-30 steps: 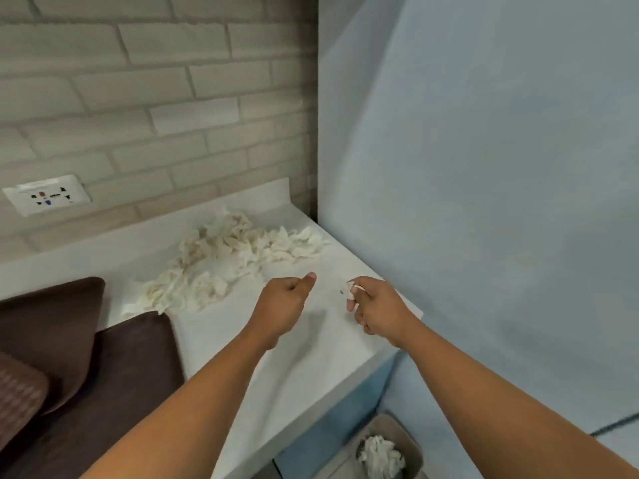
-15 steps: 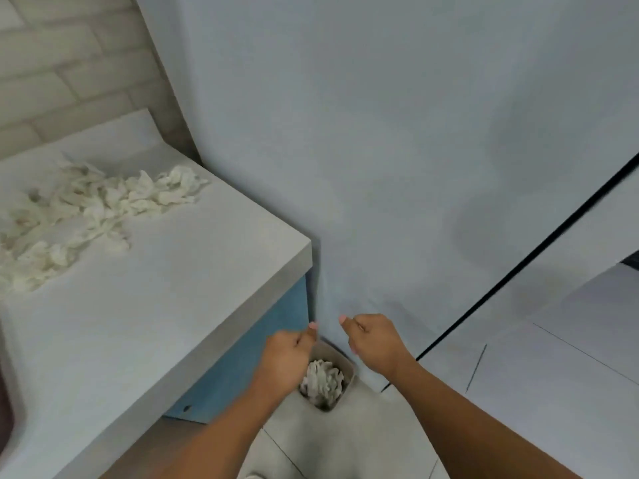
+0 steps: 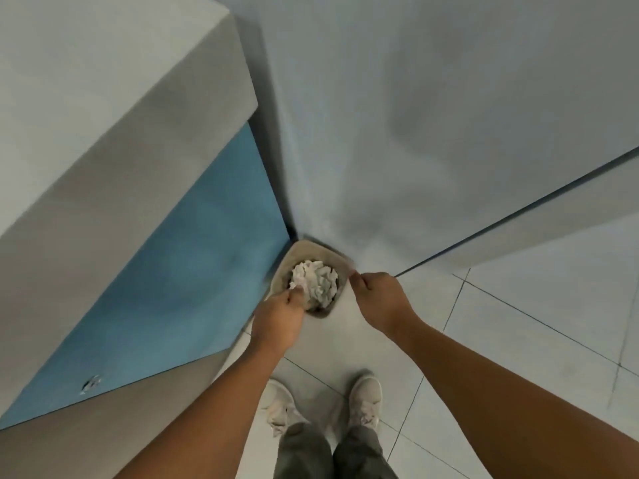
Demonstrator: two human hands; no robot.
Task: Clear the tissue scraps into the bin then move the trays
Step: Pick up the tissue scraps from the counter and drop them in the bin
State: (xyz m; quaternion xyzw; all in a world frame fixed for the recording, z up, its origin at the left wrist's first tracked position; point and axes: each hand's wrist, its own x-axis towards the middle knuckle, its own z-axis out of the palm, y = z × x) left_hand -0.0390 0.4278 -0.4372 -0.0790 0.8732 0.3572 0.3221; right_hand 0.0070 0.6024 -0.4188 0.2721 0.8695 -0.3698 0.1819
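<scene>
A small beige bin [image 3: 337,258] stands on the floor in the corner, piled with white tissue scraps [image 3: 320,280]. My left hand [image 3: 278,321] hovers over the bin's near left rim, its fingers curled, and pinches a white tissue scrap [image 3: 298,288] at the fingertips above the pile. My right hand [image 3: 377,299] hangs just right of the bin's rim with its fingers curled into a loose fist. No scrap shows in it. The trays are out of view.
The white counter [image 3: 121,108] with its blue front panel [image 3: 179,271] rises on the left, close to the bin. A grey-blue wall [image 3: 415,115] stands behind. My two shoes [image 3: 364,397] are on the tiled floor [image 3: 518,340] just below the bin.
My view has swung from the counter down to the floor. Both hands have dropped from the counter's edge to the bin, the left now over its rim, the right beside it.
</scene>
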